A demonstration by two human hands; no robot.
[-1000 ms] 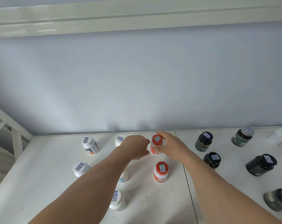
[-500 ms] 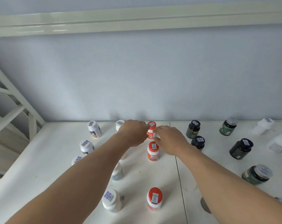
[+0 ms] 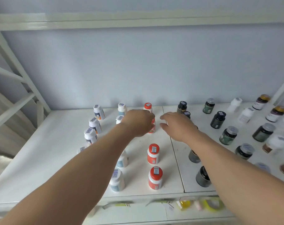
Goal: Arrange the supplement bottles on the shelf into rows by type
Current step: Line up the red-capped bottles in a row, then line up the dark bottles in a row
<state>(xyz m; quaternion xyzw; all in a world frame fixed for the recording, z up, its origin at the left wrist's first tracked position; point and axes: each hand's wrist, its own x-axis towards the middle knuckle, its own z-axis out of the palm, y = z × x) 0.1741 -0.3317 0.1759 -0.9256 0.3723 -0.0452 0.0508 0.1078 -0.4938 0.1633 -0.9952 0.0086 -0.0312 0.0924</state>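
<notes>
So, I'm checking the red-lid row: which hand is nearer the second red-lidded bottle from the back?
Left. The left hand covers the second red-lidded bottle from its left side, seemingly touching it. The right hand is open, just to its right, apart from it.

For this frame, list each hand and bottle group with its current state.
left hand: curled over the second red-capped bottle, grip hidden
right hand: open, holding nothing
red-capped bottles: upright, one column
blue-label white bottles: upright, column
orange-label white bottles: upright, column
dark bottles: upright, scattered
</notes>
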